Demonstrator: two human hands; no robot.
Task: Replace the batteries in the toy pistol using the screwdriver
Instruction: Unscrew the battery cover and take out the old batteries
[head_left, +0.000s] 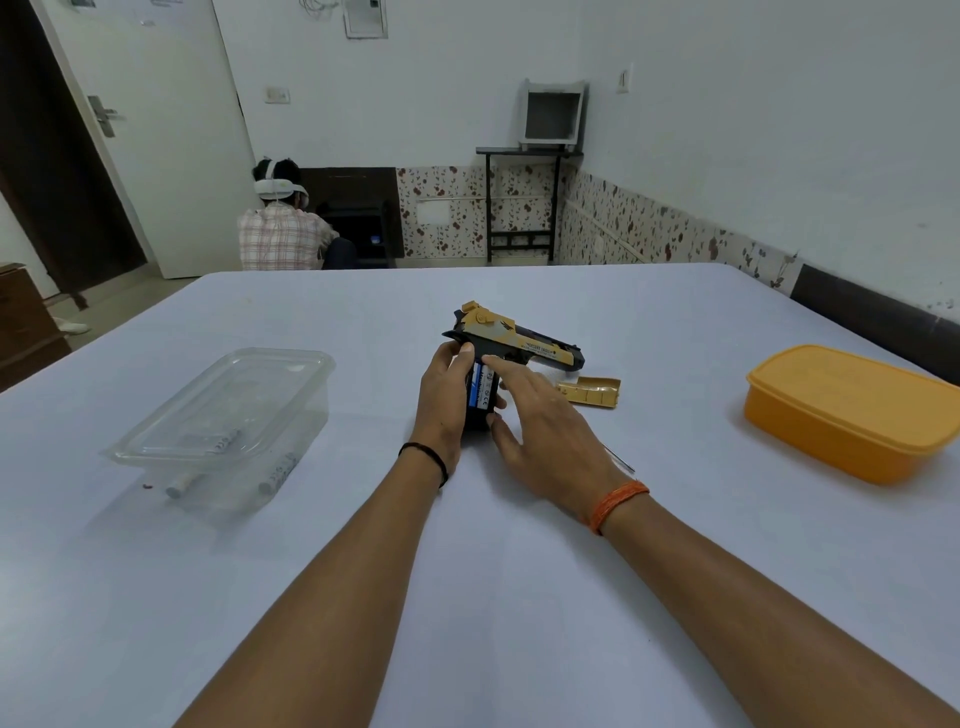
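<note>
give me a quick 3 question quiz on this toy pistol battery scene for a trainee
1. True or false: the grip cover is fitted on the toy pistol.
2. Which hand grips the pistol's handle? A) left hand B) right hand C) neither
3. Fill in: the loose batteries lie in the ______ box, not the orange box.

Key
1. False: it lies on the table to the right of the pistol, and a battery shows in the open handle.
2. A; the right hand's fingers are straight, with the forefinger on the pistol.
3. clear
</note>
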